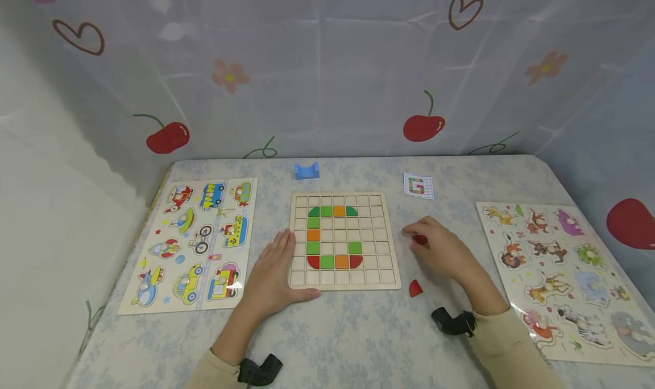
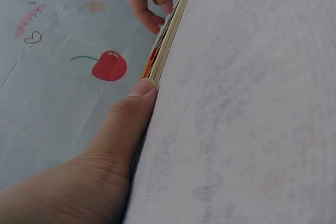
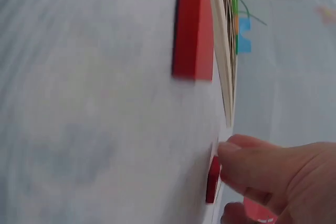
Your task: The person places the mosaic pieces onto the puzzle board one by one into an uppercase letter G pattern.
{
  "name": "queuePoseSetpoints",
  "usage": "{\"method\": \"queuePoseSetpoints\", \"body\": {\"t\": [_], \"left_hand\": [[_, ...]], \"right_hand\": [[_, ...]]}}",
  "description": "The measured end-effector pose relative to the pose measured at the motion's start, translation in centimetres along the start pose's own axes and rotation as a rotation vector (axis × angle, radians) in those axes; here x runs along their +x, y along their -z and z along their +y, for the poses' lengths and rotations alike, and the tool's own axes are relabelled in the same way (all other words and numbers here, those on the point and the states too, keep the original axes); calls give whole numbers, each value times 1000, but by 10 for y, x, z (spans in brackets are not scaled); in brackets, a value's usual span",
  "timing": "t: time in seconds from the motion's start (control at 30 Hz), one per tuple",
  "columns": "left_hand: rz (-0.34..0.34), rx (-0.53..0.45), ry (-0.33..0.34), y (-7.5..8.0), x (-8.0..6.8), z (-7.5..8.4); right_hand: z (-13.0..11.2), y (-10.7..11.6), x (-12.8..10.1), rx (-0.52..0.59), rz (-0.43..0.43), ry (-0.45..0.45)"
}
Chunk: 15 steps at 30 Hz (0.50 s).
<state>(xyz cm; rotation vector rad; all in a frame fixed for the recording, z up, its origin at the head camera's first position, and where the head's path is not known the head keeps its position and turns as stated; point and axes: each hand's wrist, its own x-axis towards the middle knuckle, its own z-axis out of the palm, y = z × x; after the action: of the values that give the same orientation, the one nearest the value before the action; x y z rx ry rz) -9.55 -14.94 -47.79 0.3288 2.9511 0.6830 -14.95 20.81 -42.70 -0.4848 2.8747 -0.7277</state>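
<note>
- Head view shows a counter (image 1: 358,332) under a pale flowered cloth, with a cherry-and-heart sheet hanging behind it.
- Animal puzzle board (image 1: 563,275) lies at the right edge of the counter; a vehicle puzzle board (image 1: 194,241) lies at the left. Both are well apart from the middle.
- Wooden grid board (image 1: 341,241) sits in the centre, between the two hands. Green, orange and red tiles fill part of its squares in a curved, letter-like figure.
- Left hand (image 1: 273,272) lies flat on the counter with straight fingers, open and gripping nothing, pressed against the near left corner of the grid board. The left wrist view shows the thumb (image 2: 137,109) touching the board's edge.
- Right hand (image 1: 440,249) rests on the counter just right of the grid board, its fingers curled round a small red piece (image 1: 420,239). The right wrist view shows the fingertips (image 3: 247,163) pinching that piece (image 3: 212,179) against the cloth.
- Second red piece (image 1: 415,288), a quarter-round, lies loose on the counter near the board's near right corner, just beside the right wrist.
- Blue arch block (image 1: 306,170) stands at the far side, beyond the grid board.
- Small pattern card (image 1: 418,185) lies far right of the board.
</note>
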Motion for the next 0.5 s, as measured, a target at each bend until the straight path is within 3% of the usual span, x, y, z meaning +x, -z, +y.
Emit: {"method": "queuePoseSetpoints", "body": {"t": [0.2,0.5], "left_hand": [[1,-4,-3,0,0,0],[3,-12,-2,0,0,-1]], "right_hand": [[14,7,-6,-70,-8,-41],[16,8,-7,-43,-9,-86]]}}
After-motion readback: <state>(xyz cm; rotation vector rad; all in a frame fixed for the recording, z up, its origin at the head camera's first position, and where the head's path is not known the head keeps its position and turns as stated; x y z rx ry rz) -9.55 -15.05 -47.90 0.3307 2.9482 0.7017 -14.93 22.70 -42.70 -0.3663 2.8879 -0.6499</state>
